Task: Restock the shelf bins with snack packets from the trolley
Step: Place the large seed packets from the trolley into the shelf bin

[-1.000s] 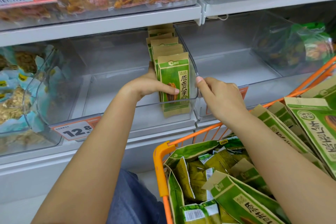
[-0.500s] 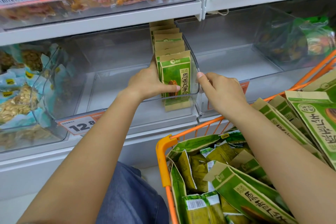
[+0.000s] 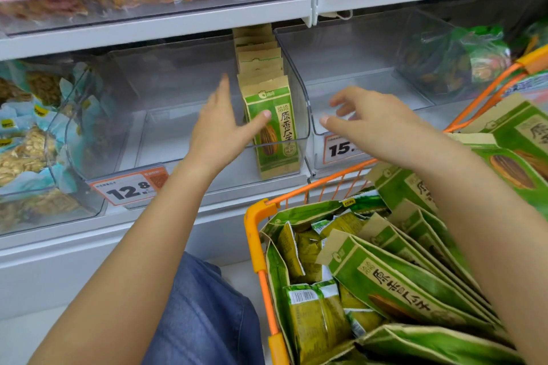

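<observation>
Since a moment ago both hands have let go: the left hand point(image 3: 219, 127) no longer clasps the front packet and the right hand point(image 3: 370, 124) has come off the bin's edge. The left hand is now flat, its fingers point(image 3: 224, 86) straight and together along the left side of the row of snack packets point(image 3: 267, 92), with the thumb tip just touching the face of the front packet point(image 3: 274, 127). The right hand hovers in front of the neighbouring bin point(image 3: 370, 68), fingers loosely spread and holding nothing. The row of packets stands upright against the right wall of the clear shelf bin point(image 3: 189, 139), the front one green and tan with a seed picture. A price tag point(image 3: 130, 188) reading 12.8 hangs on the bin's front, and another tag point(image 3: 338, 148) sits below the right hand. Lower right, the orange trolley point(image 3: 258, 234) is full of matching green packets point(image 3: 394, 284), lying tilted and overlapping. Bins of nuts sit on the shelf above point(image 3: 178, 24).
</observation>
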Tool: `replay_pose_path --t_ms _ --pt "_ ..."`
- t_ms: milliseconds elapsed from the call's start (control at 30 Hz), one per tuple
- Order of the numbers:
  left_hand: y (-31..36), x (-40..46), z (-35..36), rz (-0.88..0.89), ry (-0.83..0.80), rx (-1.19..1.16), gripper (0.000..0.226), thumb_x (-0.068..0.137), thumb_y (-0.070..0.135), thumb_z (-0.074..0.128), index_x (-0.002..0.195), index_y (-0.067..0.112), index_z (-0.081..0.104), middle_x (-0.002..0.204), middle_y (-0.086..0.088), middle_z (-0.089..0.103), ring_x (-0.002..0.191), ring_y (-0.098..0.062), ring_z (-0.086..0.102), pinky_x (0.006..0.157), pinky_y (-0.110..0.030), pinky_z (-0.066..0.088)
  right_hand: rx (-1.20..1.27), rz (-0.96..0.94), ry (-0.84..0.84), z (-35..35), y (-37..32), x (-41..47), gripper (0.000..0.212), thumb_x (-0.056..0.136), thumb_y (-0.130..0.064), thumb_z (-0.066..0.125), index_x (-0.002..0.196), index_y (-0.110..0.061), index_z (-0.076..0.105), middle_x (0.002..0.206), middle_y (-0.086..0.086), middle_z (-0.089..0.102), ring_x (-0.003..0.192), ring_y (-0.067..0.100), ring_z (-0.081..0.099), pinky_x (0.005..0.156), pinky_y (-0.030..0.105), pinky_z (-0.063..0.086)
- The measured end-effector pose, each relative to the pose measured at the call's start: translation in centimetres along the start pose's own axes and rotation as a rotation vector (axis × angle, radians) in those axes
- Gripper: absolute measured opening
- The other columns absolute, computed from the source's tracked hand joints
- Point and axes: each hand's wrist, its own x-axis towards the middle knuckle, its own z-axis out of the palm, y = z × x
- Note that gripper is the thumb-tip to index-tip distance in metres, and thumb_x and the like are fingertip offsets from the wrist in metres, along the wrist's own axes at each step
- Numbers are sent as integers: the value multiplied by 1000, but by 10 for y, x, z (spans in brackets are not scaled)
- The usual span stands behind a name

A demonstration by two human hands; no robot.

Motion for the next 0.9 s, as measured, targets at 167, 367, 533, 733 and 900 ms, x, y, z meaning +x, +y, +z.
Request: replay_pose_path --t_ms 167,367,533,733,900 --pt "22 -41 -3 311 278 -266 28 92 27 56 119 21 60 108 11 60 93 -5 57 79 -22 48 -144 -39 -482 -30 -17 -62 52 62 -75 59 76 -26 69 67 -15 65 67 -2 58 62 23 45" --pt "32 -61 12 296 112 -428 15 92 17 57 90 27 68 78 12 67 66 -9 60 61 -25 50 -428 -180 -506 -8 -19 -90 33 82 -54 64 65 -26 55 68 -13 55 74 9 52 66 27 42" --pt "50 -67 8 11 -299 -885 23 98 28 49 90 18 69 72 3 71 58 -10 64 52 -19 49 118 -102 -126 -21 -13 -65 34 90 -40 61 64 -18 57 60 -1 58 62 17 57 65 35 44" --pt "44 -65 -4 82 -372 -899 18 78 37 69 85 21 73 71 -1 68 58 -19 57 53 -25 45 811 23 182 -7 -23 -32 23 94 -25 59 76 -11 63 68 5 62 50 9 54 50 23 48" --pt "34 -42 -39 223 148 -892 14 80 24 69 93 26 63 75 19 69 60 2 54 52 -15 39 782 111 333 8 -19 2 20 96 -34 54 83 -22 64 87 -2 68 79 13 63 78 35 54"
